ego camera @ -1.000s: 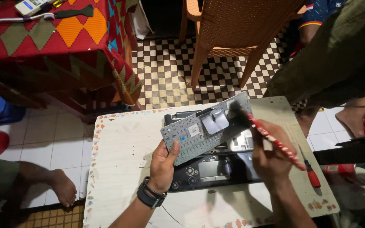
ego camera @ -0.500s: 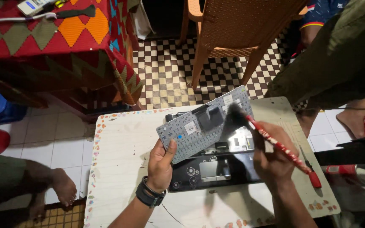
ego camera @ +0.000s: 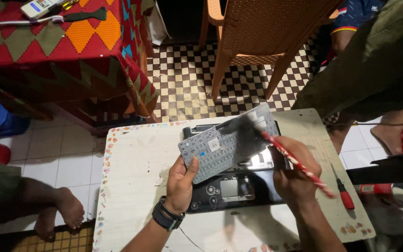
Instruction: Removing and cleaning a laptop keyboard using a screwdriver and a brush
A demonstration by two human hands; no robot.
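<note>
Keyboard panel [ego camera: 227,142]: at frame centre, tilted above the laptop base [ego camera: 232,189], long axis rising toward the upper right.
Left hand [ego camera: 180,179]: gripped the panel's lower-left corner.
Right hand [ego camera: 292,175]: closed on a red-striped brush [ego camera: 295,161], bristles against the panel's right half.

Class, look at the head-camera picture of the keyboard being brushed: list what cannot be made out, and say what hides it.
- Brush bristles: motion-blurred over the keyboard panel, head view.
- Laptop base: upper part covered by the panel.
- Left hand fingertips: behind the panel's edge.
- Screwdriver tip: too small and dim.
- Right hand: palm side hidden, turned away.
- Person at right: cut off by the frame edge.
</note>
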